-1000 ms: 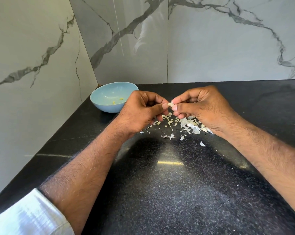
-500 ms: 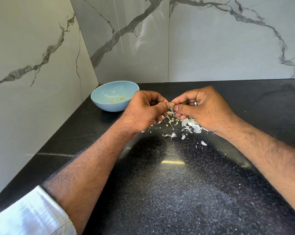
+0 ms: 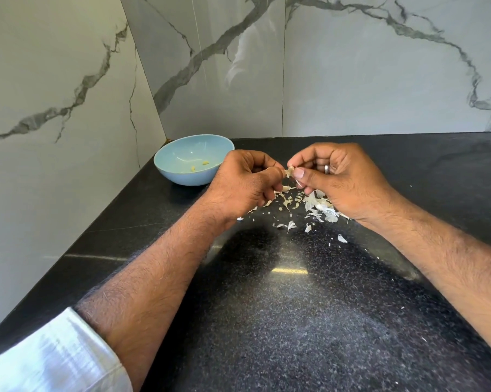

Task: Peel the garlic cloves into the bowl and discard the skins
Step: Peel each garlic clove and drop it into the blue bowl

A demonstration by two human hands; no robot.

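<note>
Both hands meet above the black speckled counter (image 3: pixel 295 321), a little right of the bowl. The left hand (image 3: pixel 244 185) has its fingers curled in, thumb and forefinger pinching a small pale garlic clove (image 3: pixel 289 172) from the left. The right hand (image 3: pixel 343 179) pinches the same clove from the right, its thumb tip pressed against it and its other fingers curled under; a ring (image 3: pixel 326 169) shows on one of those fingers. The clove is tiny between the fingertips, and how much skin remains on it cannot be told.

Directly below the hands, a scatter of white papery garlic skins (image 3: pixel 317 206) lies on the counter, thickest under the right hand and thinning into loose flakes toward the near side. One separate flake (image 3: pixel 342 238) lies a little apart, nearer and to the right.

The light blue bowl (image 3: pixel 182 176) stands on the counter at the far left corner, just beside the left hand's knuckles and close to where the two marble walls (image 3: pixel 380 80) meet. Inside it lie two small yellowish peeled garlic pieces (image 3: pixel 199 165), near its bottom.

A white sleeve (image 3: pixel 52 357) covers the left arm at the near left edge; both forearms are bare beyond it.
</note>
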